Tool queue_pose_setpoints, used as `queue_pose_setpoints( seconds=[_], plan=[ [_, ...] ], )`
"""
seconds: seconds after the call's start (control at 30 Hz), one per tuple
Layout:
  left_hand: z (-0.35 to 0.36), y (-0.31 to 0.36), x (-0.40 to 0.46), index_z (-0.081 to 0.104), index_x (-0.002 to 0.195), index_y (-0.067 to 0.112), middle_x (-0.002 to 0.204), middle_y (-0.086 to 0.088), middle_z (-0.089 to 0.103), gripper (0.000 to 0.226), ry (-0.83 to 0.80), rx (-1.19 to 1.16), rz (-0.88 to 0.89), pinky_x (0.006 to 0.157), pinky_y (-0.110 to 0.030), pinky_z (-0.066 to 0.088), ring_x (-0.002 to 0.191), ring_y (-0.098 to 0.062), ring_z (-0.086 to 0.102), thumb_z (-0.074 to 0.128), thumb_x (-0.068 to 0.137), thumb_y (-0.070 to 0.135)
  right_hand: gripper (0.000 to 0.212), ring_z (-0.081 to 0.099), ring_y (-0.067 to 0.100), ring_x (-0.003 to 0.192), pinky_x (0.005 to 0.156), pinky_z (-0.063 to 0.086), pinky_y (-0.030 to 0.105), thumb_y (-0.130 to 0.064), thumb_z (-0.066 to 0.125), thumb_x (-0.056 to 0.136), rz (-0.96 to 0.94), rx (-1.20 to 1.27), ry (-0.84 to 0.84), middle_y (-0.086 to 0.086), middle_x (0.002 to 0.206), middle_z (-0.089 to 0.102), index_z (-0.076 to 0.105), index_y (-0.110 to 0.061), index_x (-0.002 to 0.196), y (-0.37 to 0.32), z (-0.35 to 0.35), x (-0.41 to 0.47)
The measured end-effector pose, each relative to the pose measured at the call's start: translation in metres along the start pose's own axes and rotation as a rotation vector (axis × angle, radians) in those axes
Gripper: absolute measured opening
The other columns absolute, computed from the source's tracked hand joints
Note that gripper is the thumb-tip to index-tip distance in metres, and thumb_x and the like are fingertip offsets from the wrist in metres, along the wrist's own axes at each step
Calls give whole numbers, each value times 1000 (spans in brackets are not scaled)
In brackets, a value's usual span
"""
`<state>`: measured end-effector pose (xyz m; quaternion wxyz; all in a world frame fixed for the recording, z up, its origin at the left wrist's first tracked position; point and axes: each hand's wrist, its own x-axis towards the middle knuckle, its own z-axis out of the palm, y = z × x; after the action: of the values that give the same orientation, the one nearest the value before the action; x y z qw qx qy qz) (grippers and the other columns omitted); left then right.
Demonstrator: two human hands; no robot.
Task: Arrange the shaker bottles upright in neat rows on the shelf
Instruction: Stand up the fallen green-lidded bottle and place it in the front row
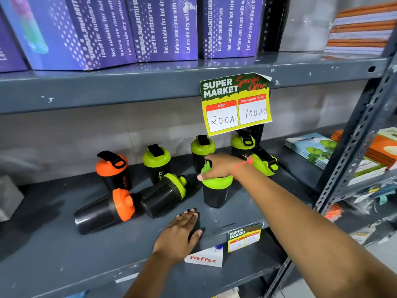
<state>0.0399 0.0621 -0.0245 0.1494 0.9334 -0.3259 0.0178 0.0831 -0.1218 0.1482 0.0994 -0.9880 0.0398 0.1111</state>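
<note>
Several black shaker bottles stand or lie on the grey shelf (53, 250). My right hand (219, 166) grips the green lid of an upright shaker (216, 194) at the middle right. My left hand (180, 233) rests flat and open on the shelf near the front edge. An orange-lidded shaker (103, 211) and a green-lidded shaker (165, 194) lie on their sides. Upright at the back are an orange-lidded shaker (112, 171) and three green-lidded ones (156, 162), (202, 150), (242, 145). Another green-lidded shaker (265, 162) lies tilted behind my right wrist.
A price sign (236, 104) hangs from the upper shelf edge over the back bottles. Purple boxes (163, 26) fill the shelf above. Books (309, 147) lie to the right past the slotted upright (352, 147). A small label (245, 237) and a white Fitfizz card (204, 258) sit at the front edge.
</note>
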Motion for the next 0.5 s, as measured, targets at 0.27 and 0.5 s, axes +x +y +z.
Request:
queue_pose_setpoints(
  seconds=[0.27, 0.5],
  plan=[
    [-8, -5, -33, 17, 144, 21, 156, 3, 12, 55, 14, -3, -127, 112, -19, 0, 142, -9, 10, 29, 96, 46, 80, 50, 32, 121, 90, 44, 38, -59, 66, 67, 155, -52, 114, 10, 133, 51, 42, -13, 128, -5, 13, 6],
    [-22, -18, -77, 21, 143, 23, 155, 6, 17, 54, 65, -12, -304, 114, -22, 9, 142, -9, 13, 33, 96, 45, 92, 29, 39, 136, 102, 36, 55, -65, 60, 70, 265, -15, 52, 14, 152, 25, 31, -11, 139, -13, 10, 2]
  ],
)
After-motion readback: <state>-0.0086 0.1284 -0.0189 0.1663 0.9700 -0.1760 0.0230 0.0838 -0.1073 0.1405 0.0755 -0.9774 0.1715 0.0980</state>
